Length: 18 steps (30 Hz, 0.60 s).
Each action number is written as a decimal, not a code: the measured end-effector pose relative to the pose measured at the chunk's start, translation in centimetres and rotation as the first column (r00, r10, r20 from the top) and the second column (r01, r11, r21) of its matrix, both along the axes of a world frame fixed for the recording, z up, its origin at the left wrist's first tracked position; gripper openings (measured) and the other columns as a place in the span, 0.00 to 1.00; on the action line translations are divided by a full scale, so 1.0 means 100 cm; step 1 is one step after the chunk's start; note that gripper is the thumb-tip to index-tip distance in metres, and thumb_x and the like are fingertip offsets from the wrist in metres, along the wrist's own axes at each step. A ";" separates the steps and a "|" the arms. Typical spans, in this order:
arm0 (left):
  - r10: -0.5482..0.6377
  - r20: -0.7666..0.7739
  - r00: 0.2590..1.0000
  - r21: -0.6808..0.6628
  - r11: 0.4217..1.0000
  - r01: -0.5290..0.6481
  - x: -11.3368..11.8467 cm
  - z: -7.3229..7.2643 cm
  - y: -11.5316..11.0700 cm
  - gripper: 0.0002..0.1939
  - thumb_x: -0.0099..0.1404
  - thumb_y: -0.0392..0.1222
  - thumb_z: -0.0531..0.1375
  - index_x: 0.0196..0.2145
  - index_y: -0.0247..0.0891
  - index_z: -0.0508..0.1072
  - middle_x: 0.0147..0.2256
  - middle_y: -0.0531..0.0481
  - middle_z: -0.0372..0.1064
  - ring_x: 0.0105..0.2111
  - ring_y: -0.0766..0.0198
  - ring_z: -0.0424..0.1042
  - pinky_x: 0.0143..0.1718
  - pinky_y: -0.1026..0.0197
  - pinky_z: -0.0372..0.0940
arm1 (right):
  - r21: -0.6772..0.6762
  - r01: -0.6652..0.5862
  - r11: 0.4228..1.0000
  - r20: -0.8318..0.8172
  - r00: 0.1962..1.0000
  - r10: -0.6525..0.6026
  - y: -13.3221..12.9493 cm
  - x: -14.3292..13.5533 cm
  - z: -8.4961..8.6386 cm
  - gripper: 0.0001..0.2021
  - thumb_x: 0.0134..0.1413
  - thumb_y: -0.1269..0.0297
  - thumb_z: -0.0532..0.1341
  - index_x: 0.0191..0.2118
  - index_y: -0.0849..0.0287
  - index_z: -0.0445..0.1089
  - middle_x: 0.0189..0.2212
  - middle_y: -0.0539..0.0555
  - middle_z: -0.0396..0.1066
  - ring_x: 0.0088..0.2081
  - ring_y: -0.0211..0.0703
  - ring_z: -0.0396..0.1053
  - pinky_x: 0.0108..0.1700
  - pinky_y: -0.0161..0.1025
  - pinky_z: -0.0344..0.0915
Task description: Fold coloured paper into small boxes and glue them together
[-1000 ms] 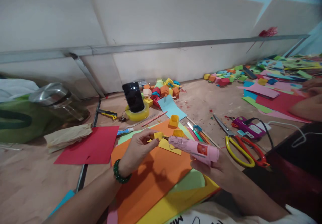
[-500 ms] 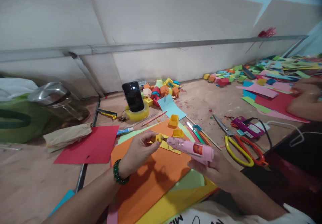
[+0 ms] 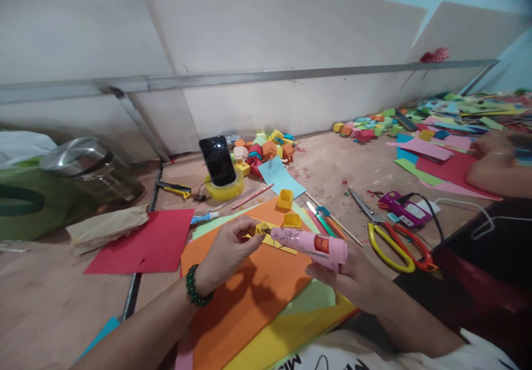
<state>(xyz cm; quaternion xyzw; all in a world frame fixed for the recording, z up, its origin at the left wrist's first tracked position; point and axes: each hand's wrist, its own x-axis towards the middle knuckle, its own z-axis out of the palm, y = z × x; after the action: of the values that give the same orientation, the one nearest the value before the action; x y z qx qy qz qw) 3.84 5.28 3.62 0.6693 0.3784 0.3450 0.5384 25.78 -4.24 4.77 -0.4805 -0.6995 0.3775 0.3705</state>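
My left hand (image 3: 231, 250), with a green bead bracelet at the wrist, pinches a small yellow paper piece (image 3: 261, 228) between thumb and fingertips. My right hand (image 3: 353, 275) is wrapped round a pink glue gun (image 3: 311, 243), whose nozzle points left and meets the yellow piece. Both hands are above an orange sheet (image 3: 233, 309) lying on green and yellow sheets. Just beyond the nozzle are two open yellow paper boxes, one (image 3: 292, 220) nearer and one (image 3: 285, 199) farther. A narrow yellow strip lies partly under the glue gun.
A phone (image 3: 218, 160) leans on a yellow tape roll (image 3: 225, 189), near piled paper cubes (image 3: 269, 149). Scissors (image 3: 390, 245) and a purple device (image 3: 403, 209) lie right. Another person's hand (image 3: 490, 157) rests by coloured paper. Left are a jar (image 3: 95, 173) and red sheet (image 3: 143, 242).
The view has shifted slightly, moving most things a little left. The yellow piece looks slightly turned at the nozzle. At the far right, the other person's hands have changed position a little.
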 end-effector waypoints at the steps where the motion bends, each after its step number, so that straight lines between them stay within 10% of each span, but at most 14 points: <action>1: 0.002 0.000 1.000 -0.002 1.000 -0.002 0.000 0.000 0.000 0.07 0.52 0.43 0.64 0.27 0.36 0.76 0.27 0.50 0.70 0.27 0.65 0.64 0.30 0.65 0.60 | -0.014 -0.006 1.000 -0.006 1.000 0.006 0.000 0.000 0.001 0.21 0.56 0.57 0.60 0.55 0.55 0.69 0.40 0.55 0.77 0.44 0.50 0.74 0.50 0.44 0.70; 11: -0.004 -0.026 1.000 -0.017 1.000 0.003 0.000 0.004 -0.002 0.08 0.53 0.43 0.62 0.27 0.35 0.74 0.25 0.53 0.68 0.26 0.68 0.63 0.29 0.67 0.60 | -0.073 -0.097 0.993 -0.117 0.989 0.088 0.003 -0.002 0.003 0.24 0.59 0.56 0.58 0.61 0.52 0.62 0.56 0.55 0.67 0.60 0.50 0.61 0.62 0.49 0.57; 15: 0.007 -0.015 1.000 -0.036 0.999 -0.008 0.000 0.006 -0.002 0.06 0.51 0.41 0.62 0.25 0.36 0.73 0.22 0.55 0.65 0.23 0.70 0.60 0.27 0.68 0.60 | -0.104 -0.109 0.989 -0.175 0.980 0.090 -0.004 0.006 0.000 0.20 0.58 0.56 0.59 0.55 0.52 0.68 0.48 0.57 0.73 0.52 0.51 0.69 0.55 0.47 0.66; 18: 0.026 -0.025 0.999 -0.039 0.999 -0.027 0.001 0.009 -0.003 0.06 0.50 0.42 0.61 0.24 0.36 0.73 0.22 0.55 0.65 0.23 0.70 0.61 0.27 0.68 0.61 | -0.023 0.110 0.994 -0.222 0.969 -0.112 -0.010 0.016 -0.010 0.14 0.54 0.53 0.61 0.41 0.55 0.74 0.32 0.55 0.75 0.35 0.47 0.73 0.37 0.41 0.73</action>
<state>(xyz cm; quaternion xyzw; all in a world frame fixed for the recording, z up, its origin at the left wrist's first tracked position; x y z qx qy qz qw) 3.96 4.99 4.48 0.6578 0.4003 0.3365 0.5421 27.36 -5.23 3.81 -0.4752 -0.6236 0.4114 0.4648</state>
